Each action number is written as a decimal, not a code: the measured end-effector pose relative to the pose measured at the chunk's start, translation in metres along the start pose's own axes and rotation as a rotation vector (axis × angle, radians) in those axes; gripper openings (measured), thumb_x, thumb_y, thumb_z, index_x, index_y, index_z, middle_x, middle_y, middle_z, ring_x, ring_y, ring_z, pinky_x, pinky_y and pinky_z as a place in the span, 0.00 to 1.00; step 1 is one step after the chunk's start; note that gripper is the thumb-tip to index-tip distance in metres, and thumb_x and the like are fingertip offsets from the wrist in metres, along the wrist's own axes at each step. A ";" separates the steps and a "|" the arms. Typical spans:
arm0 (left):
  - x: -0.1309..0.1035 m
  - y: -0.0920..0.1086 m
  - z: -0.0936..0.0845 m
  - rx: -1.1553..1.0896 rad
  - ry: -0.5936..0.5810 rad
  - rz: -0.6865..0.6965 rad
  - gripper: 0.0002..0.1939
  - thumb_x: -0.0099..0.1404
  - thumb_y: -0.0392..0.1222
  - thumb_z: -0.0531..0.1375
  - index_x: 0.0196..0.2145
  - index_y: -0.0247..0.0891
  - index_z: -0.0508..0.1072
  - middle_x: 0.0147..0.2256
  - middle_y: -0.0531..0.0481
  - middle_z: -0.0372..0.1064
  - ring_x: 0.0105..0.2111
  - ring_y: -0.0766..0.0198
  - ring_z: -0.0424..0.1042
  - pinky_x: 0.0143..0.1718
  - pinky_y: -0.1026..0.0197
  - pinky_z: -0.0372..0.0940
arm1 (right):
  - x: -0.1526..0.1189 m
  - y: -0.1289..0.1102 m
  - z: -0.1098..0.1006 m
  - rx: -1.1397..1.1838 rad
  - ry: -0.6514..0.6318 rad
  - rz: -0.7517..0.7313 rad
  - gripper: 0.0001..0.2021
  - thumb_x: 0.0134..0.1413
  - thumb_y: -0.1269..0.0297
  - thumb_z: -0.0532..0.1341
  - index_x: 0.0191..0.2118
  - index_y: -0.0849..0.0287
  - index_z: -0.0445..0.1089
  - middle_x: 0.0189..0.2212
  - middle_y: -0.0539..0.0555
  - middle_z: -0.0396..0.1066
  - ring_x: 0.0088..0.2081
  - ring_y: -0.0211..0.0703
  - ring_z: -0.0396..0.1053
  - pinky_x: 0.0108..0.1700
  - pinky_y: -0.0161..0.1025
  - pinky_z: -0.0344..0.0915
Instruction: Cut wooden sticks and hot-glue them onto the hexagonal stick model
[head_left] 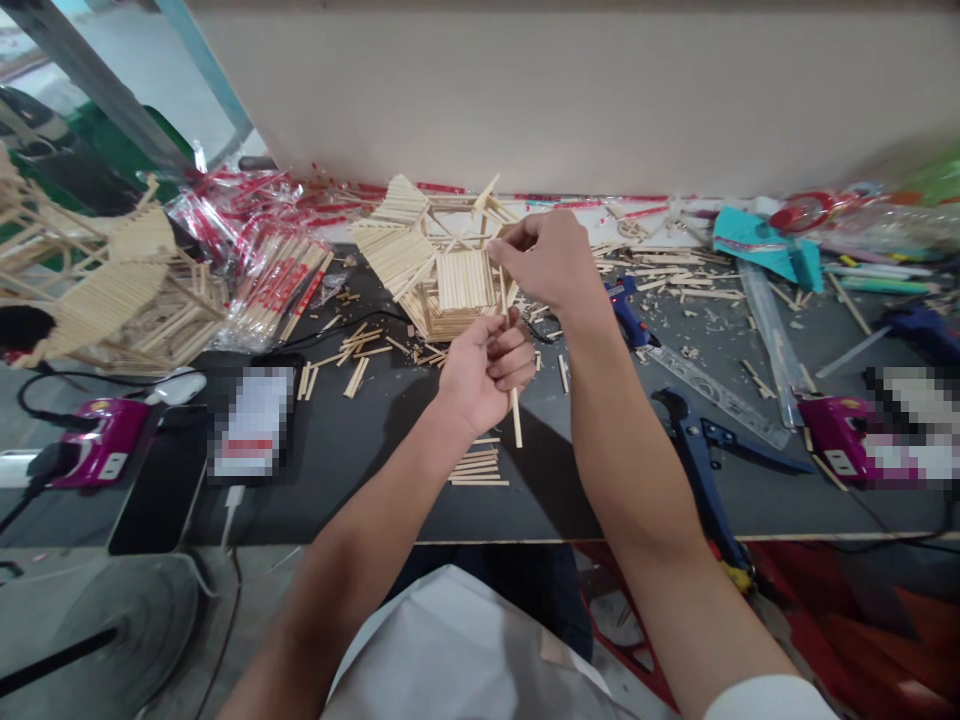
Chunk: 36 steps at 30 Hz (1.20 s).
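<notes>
My left hand [491, 365] is closed around a thin wooden stick [516, 420], its lower end pointing down toward me. Just above, my right hand [546, 258] has thumb and fingers pinched at the stick's upper end, beside the roof edge of a small model building [401, 255]. That model is made of pale wooden sticks, with slatted roof panels set around an open middle. My right fingers hide the exact spot where stick and roof come close. Below my left hand, a row of cut sticks [476, 467] lies on the dark table.
On the right lie a blue glue gun [630, 310], a clear ruler [716, 395] and a blue pipe cutter [694, 440]. To the left are wrapped chopsticks [274, 275], phones [161, 480], a purple power strip [101, 440] and a bigger stick model [135, 285]. Offcuts [682, 265] litter the back.
</notes>
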<state>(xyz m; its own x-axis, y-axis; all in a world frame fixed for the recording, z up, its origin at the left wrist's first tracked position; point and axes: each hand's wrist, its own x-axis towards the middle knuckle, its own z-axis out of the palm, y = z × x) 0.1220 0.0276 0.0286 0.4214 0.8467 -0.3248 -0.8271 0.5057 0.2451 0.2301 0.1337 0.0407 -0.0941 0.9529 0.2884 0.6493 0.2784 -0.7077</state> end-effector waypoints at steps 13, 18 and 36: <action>-0.005 0.000 -0.005 0.130 0.020 -0.025 0.20 0.79 0.32 0.45 0.29 0.35 0.66 0.20 0.64 0.36 0.12 0.76 0.39 0.13 0.70 0.38 | -0.001 -0.003 0.002 0.005 0.008 0.013 0.07 0.56 0.66 0.67 0.28 0.58 0.72 0.27 0.53 0.74 0.35 0.46 0.74 0.46 0.46 0.71; -0.002 0.000 -0.006 0.077 -0.019 -0.007 0.20 0.79 0.31 0.44 0.29 0.36 0.64 0.20 0.63 0.36 0.12 0.75 0.41 0.13 0.69 0.37 | 0.001 0.002 -0.004 0.053 -0.019 0.000 0.08 0.59 0.64 0.66 0.29 0.58 0.73 0.27 0.53 0.75 0.34 0.44 0.73 0.44 0.44 0.71; 0.005 -0.002 0.004 -0.036 0.000 0.083 0.21 0.80 0.32 0.43 0.26 0.38 0.59 0.19 0.62 0.39 0.12 0.76 0.44 0.13 0.69 0.40 | 0.000 -0.003 -0.007 0.062 -0.039 -0.016 0.06 0.60 0.66 0.65 0.31 0.59 0.75 0.30 0.55 0.78 0.34 0.43 0.73 0.40 0.40 0.69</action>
<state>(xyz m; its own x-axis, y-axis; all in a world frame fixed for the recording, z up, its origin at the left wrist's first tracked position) 0.1277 0.0314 0.0303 0.3506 0.8857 -0.3043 -0.8724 0.4271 0.2378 0.2333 0.1323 0.0470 -0.1340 0.9518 0.2758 0.5994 0.2995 -0.7423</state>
